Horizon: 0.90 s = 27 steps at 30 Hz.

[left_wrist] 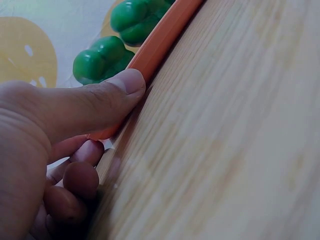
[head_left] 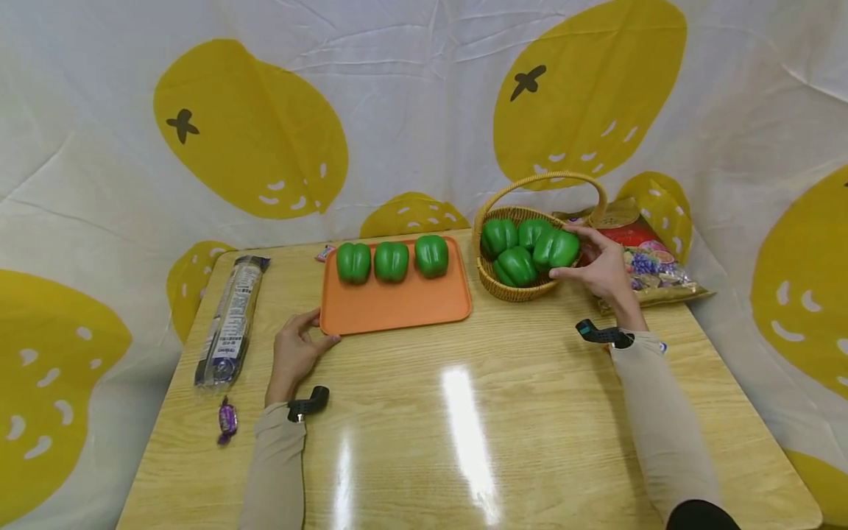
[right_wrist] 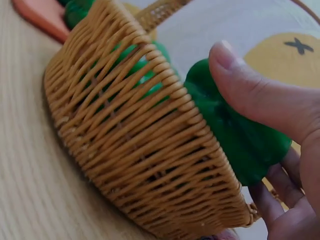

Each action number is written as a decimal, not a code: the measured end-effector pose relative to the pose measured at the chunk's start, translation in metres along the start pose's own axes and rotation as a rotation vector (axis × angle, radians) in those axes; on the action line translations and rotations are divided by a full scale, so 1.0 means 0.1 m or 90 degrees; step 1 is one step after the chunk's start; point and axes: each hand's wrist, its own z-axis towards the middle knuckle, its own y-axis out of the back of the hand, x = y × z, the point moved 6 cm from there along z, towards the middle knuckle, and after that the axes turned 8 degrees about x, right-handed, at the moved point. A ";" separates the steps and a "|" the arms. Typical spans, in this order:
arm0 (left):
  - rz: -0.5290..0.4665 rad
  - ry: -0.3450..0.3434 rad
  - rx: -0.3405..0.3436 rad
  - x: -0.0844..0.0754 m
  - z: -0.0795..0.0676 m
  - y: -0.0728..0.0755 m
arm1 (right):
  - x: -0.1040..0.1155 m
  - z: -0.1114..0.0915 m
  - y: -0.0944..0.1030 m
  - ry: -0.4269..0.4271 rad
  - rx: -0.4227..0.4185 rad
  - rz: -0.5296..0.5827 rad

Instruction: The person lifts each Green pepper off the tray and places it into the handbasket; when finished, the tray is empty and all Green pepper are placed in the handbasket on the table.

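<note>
My right hand (head_left: 599,269) grips a green bell pepper (head_left: 555,249) at the right rim of a wicker basket (head_left: 513,291). The right wrist view shows the thumb across this pepper (right_wrist: 235,135) and fingers round its far side. Other green peppers (head_left: 516,266) lie inside the basket. On an orange tray (head_left: 397,309), three green peppers (head_left: 391,262) stand in a row along the back. My left hand (head_left: 296,352) holds the tray's front left corner; in the left wrist view the thumb lies on the tray's rim (left_wrist: 162,42), with the fingers curled beside the corner.
Behind the right hand lies a red and gold bag (head_left: 652,258). A long clear-wrapped package (head_left: 232,320) and a purple wrapped candy (head_left: 227,421) lie on the left. A small pink wrapper (head_left: 324,253) sits behind the tray. The basket's handle (head_left: 550,175) arches upright.
</note>
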 end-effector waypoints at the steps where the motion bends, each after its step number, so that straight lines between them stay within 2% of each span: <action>1: -0.001 -0.001 -0.001 -0.01 0.00 0.00 | 0.01 -0.01 -0.01 0.001 0.002 -0.013; 5: -0.004 0.005 -0.004 -0.01 0.01 0.00 | 0.00 -0.04 0.00 0.008 -0.001 -0.014; 9: -0.003 0.012 0.002 -0.02 0.00 0.00 | -0.13 -0.06 -0.01 -0.014 -0.014 -0.008; 13: -0.006 0.019 0.005 -0.02 0.00 0.00 | -0.25 -0.07 -0.04 -0.048 -0.020 -0.107; 17: -0.003 0.021 0.005 -0.01 0.00 0.00 | -0.22 -0.06 -0.06 -0.040 -0.030 -0.230; 27: -0.007 0.012 -0.002 -0.02 0.00 -0.02 | -0.12 -0.07 -0.06 -0.025 -0.020 -0.368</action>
